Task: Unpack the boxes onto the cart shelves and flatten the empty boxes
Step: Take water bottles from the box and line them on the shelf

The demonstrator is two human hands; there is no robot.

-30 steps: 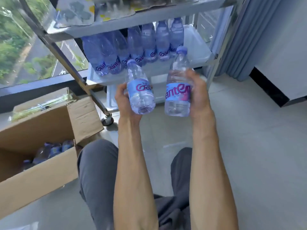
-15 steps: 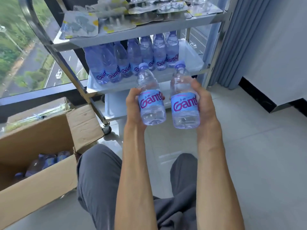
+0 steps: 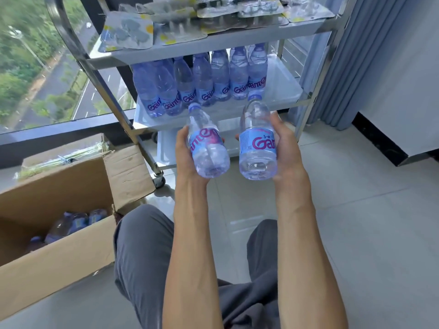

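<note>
Clear plastic water bottles, one per hand, held in front of cart's middle shelf (image 3: 282,91). Left hand (image 3: 184,153) wraps left bottle (image 3: 206,148), tilted, cap toward shelf. Right hand (image 3: 285,148) wraps right bottle (image 3: 257,143), near upright. Bottles apart, neither touching the shelf. Row of bottles (image 3: 202,86) stands on that shelf. Blister packs (image 3: 180,27) on top shelf. Open cardboard box (image 3: 59,236) at left on floor, more bottles inside.
</note>
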